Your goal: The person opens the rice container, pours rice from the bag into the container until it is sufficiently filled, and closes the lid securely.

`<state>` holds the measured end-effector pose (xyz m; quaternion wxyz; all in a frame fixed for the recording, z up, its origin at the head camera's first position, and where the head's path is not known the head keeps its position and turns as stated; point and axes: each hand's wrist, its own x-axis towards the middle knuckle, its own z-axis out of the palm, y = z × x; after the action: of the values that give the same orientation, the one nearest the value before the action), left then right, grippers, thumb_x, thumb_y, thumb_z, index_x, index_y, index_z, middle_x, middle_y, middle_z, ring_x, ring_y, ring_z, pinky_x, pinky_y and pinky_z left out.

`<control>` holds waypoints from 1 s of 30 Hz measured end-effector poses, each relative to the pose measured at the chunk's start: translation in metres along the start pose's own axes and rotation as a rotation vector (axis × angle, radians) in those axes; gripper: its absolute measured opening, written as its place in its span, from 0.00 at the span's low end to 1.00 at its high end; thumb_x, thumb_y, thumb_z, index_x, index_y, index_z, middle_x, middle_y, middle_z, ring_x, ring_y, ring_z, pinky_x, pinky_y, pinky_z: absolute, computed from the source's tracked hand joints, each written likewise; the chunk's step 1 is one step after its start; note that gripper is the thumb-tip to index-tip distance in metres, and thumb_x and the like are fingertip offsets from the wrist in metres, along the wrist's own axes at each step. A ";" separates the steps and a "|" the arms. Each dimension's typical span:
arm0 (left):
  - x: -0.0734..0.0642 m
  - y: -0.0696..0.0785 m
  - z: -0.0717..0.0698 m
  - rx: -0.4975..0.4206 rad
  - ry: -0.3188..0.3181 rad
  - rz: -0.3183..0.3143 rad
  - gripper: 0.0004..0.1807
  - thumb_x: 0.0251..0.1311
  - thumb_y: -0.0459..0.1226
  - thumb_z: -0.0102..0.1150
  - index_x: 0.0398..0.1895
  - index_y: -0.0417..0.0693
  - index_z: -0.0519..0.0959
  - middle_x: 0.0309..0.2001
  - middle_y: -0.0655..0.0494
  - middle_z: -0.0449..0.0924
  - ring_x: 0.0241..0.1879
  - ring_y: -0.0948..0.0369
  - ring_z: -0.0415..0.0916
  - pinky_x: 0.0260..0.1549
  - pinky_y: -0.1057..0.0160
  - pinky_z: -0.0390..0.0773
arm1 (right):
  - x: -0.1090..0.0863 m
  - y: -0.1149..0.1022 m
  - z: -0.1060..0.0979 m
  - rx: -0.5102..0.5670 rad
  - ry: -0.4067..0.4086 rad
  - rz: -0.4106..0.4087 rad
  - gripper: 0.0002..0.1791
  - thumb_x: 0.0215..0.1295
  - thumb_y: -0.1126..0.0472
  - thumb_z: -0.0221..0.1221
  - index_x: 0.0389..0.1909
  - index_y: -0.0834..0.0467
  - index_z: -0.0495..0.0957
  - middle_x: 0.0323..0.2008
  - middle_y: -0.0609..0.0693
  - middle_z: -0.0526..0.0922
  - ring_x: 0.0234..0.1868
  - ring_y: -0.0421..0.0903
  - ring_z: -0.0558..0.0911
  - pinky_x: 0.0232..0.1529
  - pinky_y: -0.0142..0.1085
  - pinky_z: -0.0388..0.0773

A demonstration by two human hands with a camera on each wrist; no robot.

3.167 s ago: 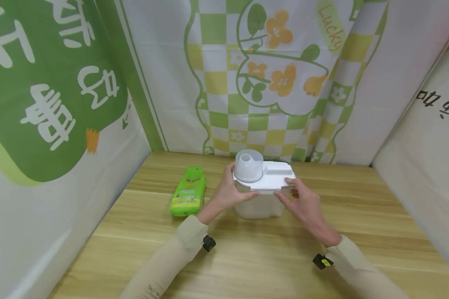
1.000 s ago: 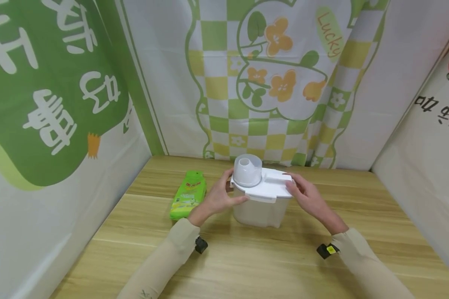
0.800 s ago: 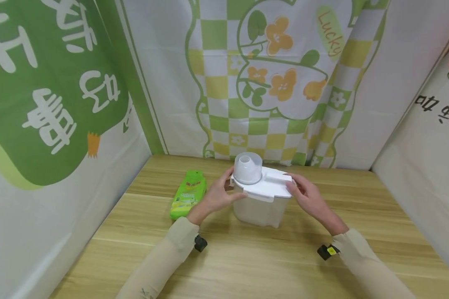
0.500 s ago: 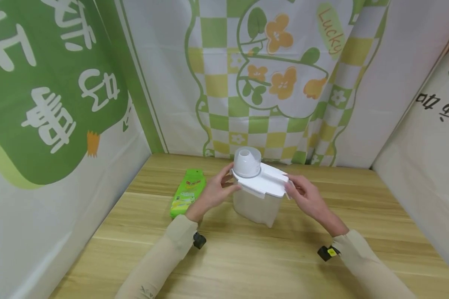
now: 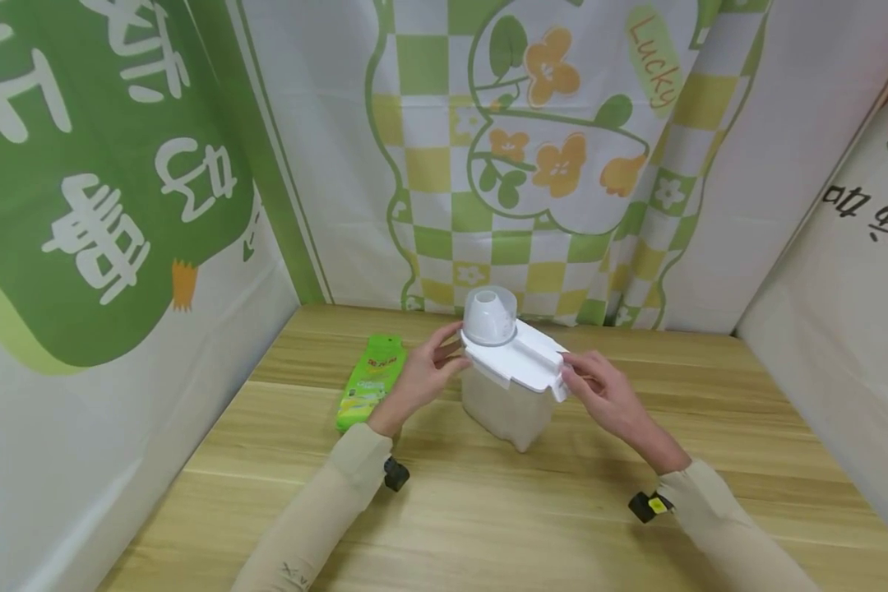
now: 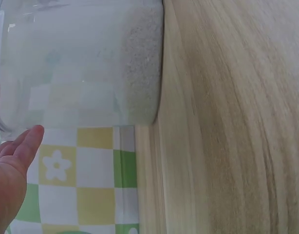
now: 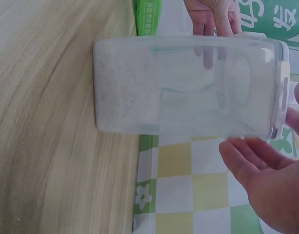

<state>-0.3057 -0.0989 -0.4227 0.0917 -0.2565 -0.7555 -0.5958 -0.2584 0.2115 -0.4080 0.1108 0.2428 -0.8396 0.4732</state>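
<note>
A clear plastic storage container (image 5: 499, 403) with a white lid (image 5: 514, 360) stands on the table, turned at an angle. Pale grains (image 7: 125, 87) fill its lower part. Upside down on the lid's left end sits a clear measuring cup (image 5: 490, 316) with a white spout-like piece inside. My left hand (image 5: 418, 382) holds the lid's left end, thumb at the front edge and fingers round behind. With thumb and forefinger, my right hand (image 5: 608, 395) grips the right end at a white clip (image 5: 559, 387), which juts out from the lid. In the right wrist view, the right fingertips lie close along the container's side.
A green packet (image 5: 373, 382) lies on the wooden table (image 5: 503, 518) to the left, beside the left forearm. A checked, flower-printed cloth (image 5: 533, 271) hangs behind the container. Printed sheets wall in the left and right sides.
The container has turned, its right end swinging toward me. Both thumbs have left the front clip; the right hand has moved to the right end, the left to the left end. The packet stays put.
</note>
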 end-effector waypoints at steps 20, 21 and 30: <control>-0.001 0.008 0.009 0.345 0.132 0.249 0.16 0.61 0.28 0.62 0.53 0.39 0.79 0.60 0.41 0.76 0.57 0.48 0.78 0.46 0.61 0.84 | -0.004 -0.018 0.003 -0.023 -0.040 -0.033 0.18 0.68 0.69 0.57 0.58 0.63 0.77 0.48 0.59 0.81 0.45 0.34 0.78 0.44 0.26 0.81; -0.002 0.009 0.010 0.394 0.134 0.280 0.16 0.59 0.28 0.63 0.52 0.40 0.79 0.60 0.41 0.76 0.58 0.48 0.78 0.47 0.60 0.84 | -0.003 -0.013 0.003 -0.020 -0.050 -0.016 0.18 0.69 0.67 0.57 0.59 0.61 0.77 0.49 0.59 0.82 0.45 0.34 0.79 0.44 0.26 0.81; -0.010 0.023 0.023 0.638 0.138 0.451 0.15 0.55 0.32 0.63 0.47 0.43 0.80 0.60 0.40 0.75 0.59 0.47 0.75 0.59 0.54 0.77 | -0.003 -0.005 -0.003 0.025 -0.166 0.050 0.23 0.72 0.58 0.57 0.67 0.52 0.71 0.56 0.60 0.81 0.47 0.36 0.82 0.43 0.30 0.82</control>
<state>-0.2817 -0.0766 -0.4137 0.3460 -0.3337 -0.8195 -0.3121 -0.2536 0.2124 -0.4039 0.0260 0.2616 -0.8456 0.4647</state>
